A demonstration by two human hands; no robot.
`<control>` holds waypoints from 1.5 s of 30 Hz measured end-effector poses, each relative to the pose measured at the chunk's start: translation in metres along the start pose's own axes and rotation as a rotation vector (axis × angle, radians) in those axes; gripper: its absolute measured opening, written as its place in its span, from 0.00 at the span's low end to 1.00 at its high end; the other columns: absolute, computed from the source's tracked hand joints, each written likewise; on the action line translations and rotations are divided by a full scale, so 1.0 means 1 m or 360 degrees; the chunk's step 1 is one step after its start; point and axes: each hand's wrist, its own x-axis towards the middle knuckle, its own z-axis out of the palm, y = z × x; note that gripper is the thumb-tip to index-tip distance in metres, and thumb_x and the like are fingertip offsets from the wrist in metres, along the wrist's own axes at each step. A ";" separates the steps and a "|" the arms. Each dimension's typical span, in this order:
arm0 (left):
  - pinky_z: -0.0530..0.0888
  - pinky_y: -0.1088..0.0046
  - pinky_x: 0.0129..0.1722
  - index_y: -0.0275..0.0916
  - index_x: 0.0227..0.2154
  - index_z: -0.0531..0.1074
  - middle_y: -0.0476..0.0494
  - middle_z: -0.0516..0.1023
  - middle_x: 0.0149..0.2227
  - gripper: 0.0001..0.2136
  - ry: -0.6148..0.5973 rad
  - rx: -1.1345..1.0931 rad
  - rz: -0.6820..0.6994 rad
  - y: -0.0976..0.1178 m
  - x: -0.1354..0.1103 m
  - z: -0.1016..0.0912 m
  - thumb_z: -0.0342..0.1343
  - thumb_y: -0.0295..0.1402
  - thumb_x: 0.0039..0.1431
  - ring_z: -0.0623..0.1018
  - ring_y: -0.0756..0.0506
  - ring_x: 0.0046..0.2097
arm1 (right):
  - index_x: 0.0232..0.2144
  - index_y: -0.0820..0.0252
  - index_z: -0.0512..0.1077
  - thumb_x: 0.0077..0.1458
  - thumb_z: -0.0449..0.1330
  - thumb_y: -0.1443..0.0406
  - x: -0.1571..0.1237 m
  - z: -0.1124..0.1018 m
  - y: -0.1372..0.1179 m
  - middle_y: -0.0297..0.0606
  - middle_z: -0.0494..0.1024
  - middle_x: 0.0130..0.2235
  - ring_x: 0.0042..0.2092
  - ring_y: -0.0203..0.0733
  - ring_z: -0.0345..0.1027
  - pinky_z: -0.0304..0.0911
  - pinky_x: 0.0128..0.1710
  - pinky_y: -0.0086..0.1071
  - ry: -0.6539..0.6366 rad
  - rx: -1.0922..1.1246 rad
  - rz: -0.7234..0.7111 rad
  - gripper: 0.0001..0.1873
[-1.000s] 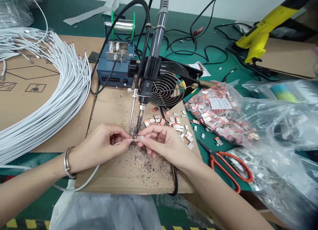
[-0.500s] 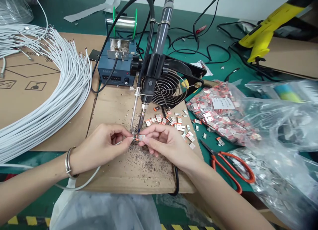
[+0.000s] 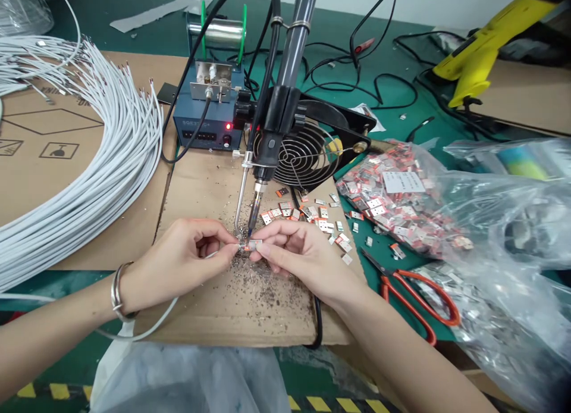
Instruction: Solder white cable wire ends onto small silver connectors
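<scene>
Pinched between the thumb and index finger of my left hand (image 3: 191, 255) is the end of a white cable (image 3: 154, 331), which trails down and away to the left. My right hand (image 3: 298, 255) is closed on a small USB plug (image 3: 254, 244) with a metal shell and an orange insert. Wire end and plug meet just under the tip of a mounted soldering iron (image 3: 254, 213). A thin metal solder guide tube (image 3: 241, 202) comes down beside the tip. The exact joint is too small to make out.
Behind stands a blue solder feeder (image 3: 200, 130) with a solder spool (image 3: 218, 33), beside a black fan (image 3: 303, 154). Loose USB plugs (image 3: 323, 225), a bag of plugs (image 3: 392, 205) and scissors (image 3: 419, 294) lie right. A white cable bundle (image 3: 111, 163) fills the left.
A red light on the blue solder feeder is now lit. Both hands keep their grip and place at the iron's tip; the view has shifted slightly.
</scene>
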 end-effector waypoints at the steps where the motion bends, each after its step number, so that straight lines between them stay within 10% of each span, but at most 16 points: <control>1: 0.58 0.81 0.22 0.38 0.30 0.74 0.50 0.64 0.20 0.11 0.0004 0.0000 -0.0001 0.000 0.000 0.000 0.51 0.38 0.55 0.60 0.55 0.23 | 0.31 0.68 0.68 0.46 0.62 0.66 0.000 0.000 0.000 0.38 0.74 0.26 0.21 0.23 0.59 0.55 0.19 0.18 -0.0008 0.0007 -0.0007 0.10; 45: 0.59 0.82 0.26 0.43 0.33 0.75 0.52 0.67 0.24 0.11 0.0077 0.0521 0.0462 -0.004 0.000 -0.007 0.48 0.36 0.60 0.65 0.58 0.25 | 0.32 0.68 0.69 0.47 0.62 0.66 0.001 0.002 0.001 0.38 0.75 0.26 0.21 0.23 0.60 0.52 0.19 0.17 0.0010 -0.0054 -0.0002 0.10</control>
